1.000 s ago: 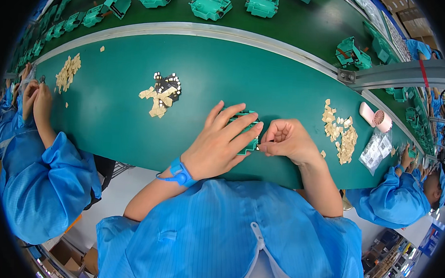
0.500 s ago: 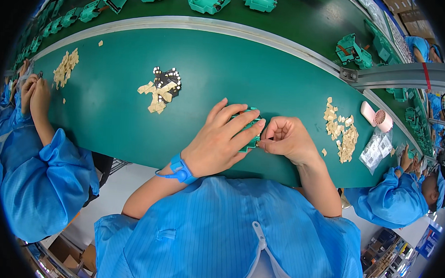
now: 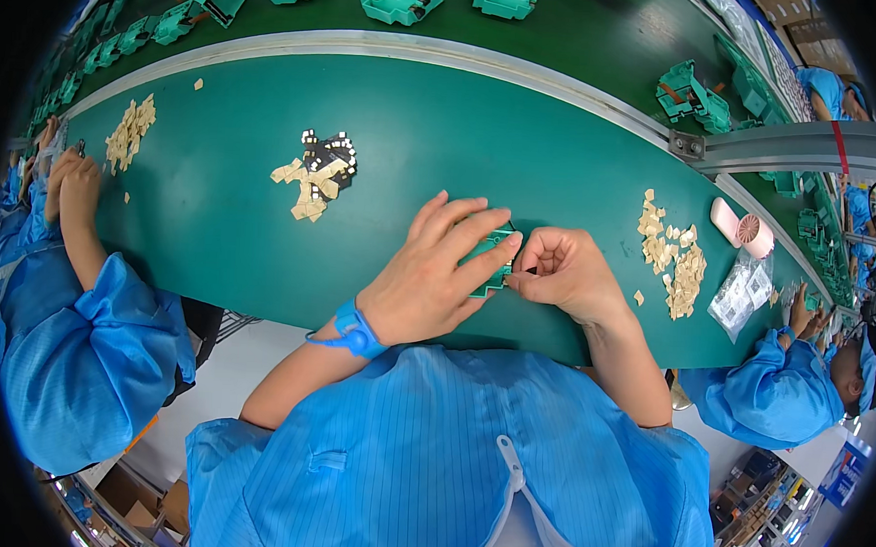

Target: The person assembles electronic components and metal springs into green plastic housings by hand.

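Observation:
On the green work mat, my left hand (image 3: pixel 430 268) lies over a green plastic housing (image 3: pixel 494 280), its fingers curved round it and hiding much of it. A blue wrist strap (image 3: pixel 355 331) circles my left wrist. At the housing's right edge, my right hand (image 3: pixel 567 276) has its thumb and forefinger pinched on a small dark piece (image 3: pixel 530 271), mostly covered by the fingertips. Beyond my left hand lies a pile of small black parts with white ends (image 3: pixel 337 157), with cream paper scraps (image 3: pixel 312 192) beside and partly over it.
More cream scraps lie at right (image 3: pixel 687 279) and far left (image 3: pixel 129 135). A pink handheld fan (image 3: pixel 752 234) and a clear bag (image 3: pixel 740 298) sit at right. Behind a metal rail (image 3: pixel 389 45), a conveyor bears green housings (image 3: pixel 401 0). Co-workers in blue (image 3: pixel 92 356) sit on both sides.
The housings on the conveyor have shifted slightly left. My left forefinger has moved a little, showing more of the housing in my hands. My right hand keeps its pinch at the same edge.

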A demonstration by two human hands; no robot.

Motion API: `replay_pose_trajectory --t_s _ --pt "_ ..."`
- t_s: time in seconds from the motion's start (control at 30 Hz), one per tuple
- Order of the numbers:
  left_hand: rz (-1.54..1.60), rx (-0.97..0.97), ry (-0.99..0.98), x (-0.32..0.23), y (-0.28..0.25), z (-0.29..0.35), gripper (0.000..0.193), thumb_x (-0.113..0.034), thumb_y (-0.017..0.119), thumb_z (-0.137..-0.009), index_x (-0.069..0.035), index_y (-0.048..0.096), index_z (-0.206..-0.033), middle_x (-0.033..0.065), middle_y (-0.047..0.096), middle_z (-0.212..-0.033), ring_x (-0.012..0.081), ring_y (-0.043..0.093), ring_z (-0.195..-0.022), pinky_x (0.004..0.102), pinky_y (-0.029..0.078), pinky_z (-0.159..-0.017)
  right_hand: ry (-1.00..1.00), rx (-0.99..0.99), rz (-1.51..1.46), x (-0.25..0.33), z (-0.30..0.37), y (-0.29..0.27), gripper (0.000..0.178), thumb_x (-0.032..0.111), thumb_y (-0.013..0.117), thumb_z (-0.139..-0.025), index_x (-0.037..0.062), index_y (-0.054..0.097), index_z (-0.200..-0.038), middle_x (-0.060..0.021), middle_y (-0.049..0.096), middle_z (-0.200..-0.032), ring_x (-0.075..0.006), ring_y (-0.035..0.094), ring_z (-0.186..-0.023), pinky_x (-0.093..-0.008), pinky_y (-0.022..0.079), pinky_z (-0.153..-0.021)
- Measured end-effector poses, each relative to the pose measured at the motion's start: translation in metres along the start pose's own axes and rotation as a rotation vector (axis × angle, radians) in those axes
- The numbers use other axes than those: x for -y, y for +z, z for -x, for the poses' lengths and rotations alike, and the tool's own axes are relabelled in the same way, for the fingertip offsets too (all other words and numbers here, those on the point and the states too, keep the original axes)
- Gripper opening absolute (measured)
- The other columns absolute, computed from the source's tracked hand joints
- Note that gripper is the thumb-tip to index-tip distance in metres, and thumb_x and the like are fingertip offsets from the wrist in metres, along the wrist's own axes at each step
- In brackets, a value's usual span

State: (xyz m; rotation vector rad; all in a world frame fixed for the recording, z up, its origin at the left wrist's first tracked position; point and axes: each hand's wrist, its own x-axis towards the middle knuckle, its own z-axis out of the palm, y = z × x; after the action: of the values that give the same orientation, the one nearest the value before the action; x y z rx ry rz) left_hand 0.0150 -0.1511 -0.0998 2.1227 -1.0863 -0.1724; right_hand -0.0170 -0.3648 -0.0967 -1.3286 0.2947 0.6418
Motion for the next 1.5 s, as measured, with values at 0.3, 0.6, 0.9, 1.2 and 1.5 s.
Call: replay_pose_trajectory --t_s 0.3,0.6,0.9,1.2,1.5 --pt "0.042 -0.08 0.117 0.006 -0.001 0.016 0.028 -0.008 0.08 -0.07 -0.015 0.073 -0.096 0.0121 0.048 -0.136 0.0412 0.039 -0.133 0.0666 0.029 -0.106 0.037 -0.009 0.026 0.004 0.001 0.004 0.019 -0.003 0.073 -0.074 0.0049 0.056 -0.07 0.0006 0.061 -0.069 -0.0032 0.056 -0.061 -0.0186 0.043 -0.055" --pt "-0.083 -0.03 0.19 0.009 -0.007 0.016 0.029 -0.012 0.079 -0.072 -0.015 0.073 -0.1 0.011 0.053 -0.131 0.039 0.044 -0.13 0.0662 0.035 -0.103 0.041 0.005 0.005 0.0 -0.001 -0.001 0.018 -0.001 0.074 -0.075 0.0045 0.056 -0.073 -0.0015 0.063 -0.07 -0.0053 0.059 -0.062 -0.0191 0.046 -0.056" --pt "-0.146 0.028 0.249 0.011 -0.015 0.014 0.028 -0.013 0.072 -0.077 -0.015 0.071 -0.105 0.011 0.053 -0.131 0.0398 0.044 -0.129 0.0658 0.036 -0.102 0.078 0.014 0.056 0.002 0.002 -0.006 0.009 0.005 0.069 -0.083 0.0033 0.06 -0.082 -0.0024 0.065 -0.076 -0.0076 0.062 -0.064 -0.0203 0.05 -0.057" --pt "-0.216 0.062 0.223 0.006 -0.014 0.009 0.036 -0.016 0.079 -0.07 -0.022 0.071 -0.105 0.009 0.052 -0.131 0.0395 0.047 -0.124 0.0625 0.04 -0.1 0.061 -0.018 0.078 -0.001 0.004 0.0 0.007 0.006 0.066 -0.082 0.0027 0.06 -0.084 -0.0015 0.061 -0.075 -0.008 0.059 -0.061 -0.0216 0.048 -0.053" --pt "-0.071 -0.076 0.166 0.009 -0.001 0.007 0.03 -0.01 0.08 -0.068 -0.017 0.072 -0.096 0.0101 0.058 -0.12 0.0394 0.049 -0.115 0.0563 0.041 -0.095 -0.093 -0.099 0.182 -0.013 0.006 0.01 0.004 0.005 0.062 -0.087 0.0018 0.06 -0.089 0.0009 0.06 -0.076 -0.0031 0.054 -0.063 -0.0187 0.045 -0.053"
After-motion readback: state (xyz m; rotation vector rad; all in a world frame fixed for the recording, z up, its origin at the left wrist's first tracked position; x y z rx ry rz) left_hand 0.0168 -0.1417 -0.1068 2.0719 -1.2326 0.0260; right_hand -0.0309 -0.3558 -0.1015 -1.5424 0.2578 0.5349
